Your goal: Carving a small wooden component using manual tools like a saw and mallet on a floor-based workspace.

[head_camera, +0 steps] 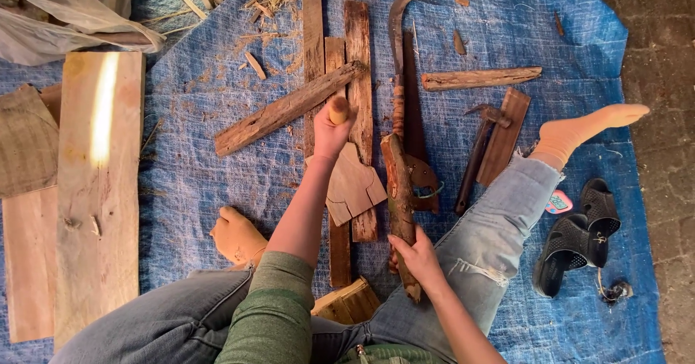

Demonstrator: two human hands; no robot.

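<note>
Blue woven tarp (pixel 217 176) underlies scattered weathered planks. Left hand (pixel 331 134) is closed around a short wooden handle (pixel 338 110) (blade unseen); right hand (pixel 415 257) grips the rough bark-covered branch (pixel 399 197), propped upright beside a curved rusty sickle (pixel 397 52). Seemingly mid-trimming; steadying comes next.

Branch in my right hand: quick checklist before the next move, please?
1. Right hand grip shut around the branch near its lower end: ok.
2. Left hand grip shut on the round wooden handle: ok.
3. What that handle belongs to: cannot tell.
4. Right foot and left foot apart from the branch: ok.
5. Curved billhook lies close by the branch's far end: not ok.
6. Hammer lies apart from the branch: ok.
</note>
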